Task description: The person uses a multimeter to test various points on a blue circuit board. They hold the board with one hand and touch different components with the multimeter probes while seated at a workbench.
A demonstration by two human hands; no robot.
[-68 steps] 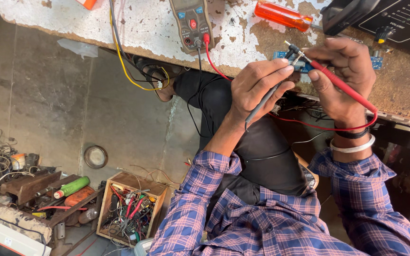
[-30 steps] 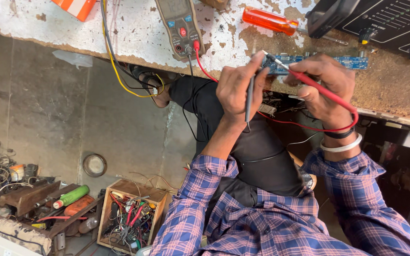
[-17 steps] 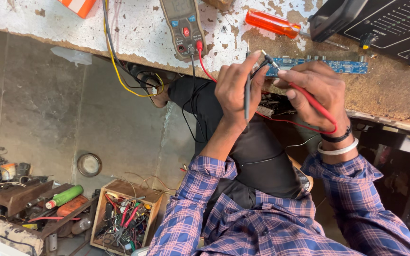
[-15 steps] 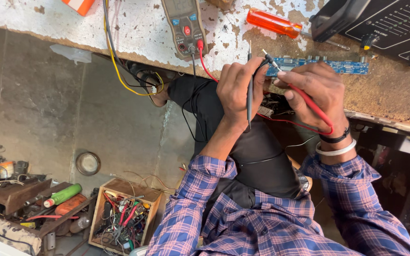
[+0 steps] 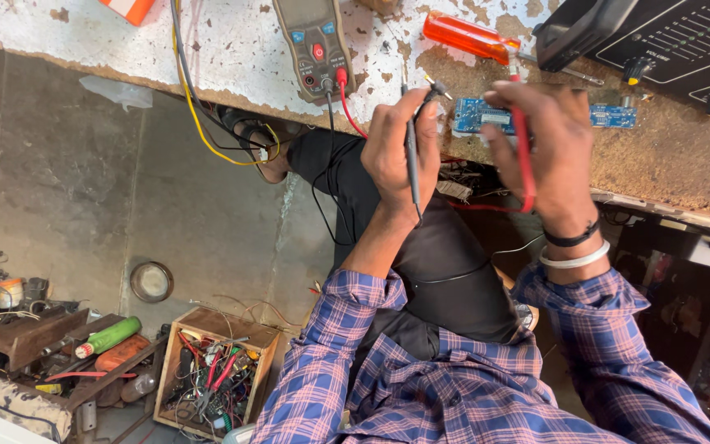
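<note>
The blue board [image 5: 480, 115] lay flat on the counter [image 5: 232, 57], long axis running left to right, between both hands. The left hand [image 5: 400, 148] held the black probe [image 5: 411, 156] in a closed grip, tip just left of it; the right hand [image 5: 548, 152], closed round the red probe [image 5: 523, 156], sat over its right part.

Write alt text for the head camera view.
Left hand holds a black meter probe and right hand a red meter probe over a small blue circuit board on a chipped white workbench.
</note>
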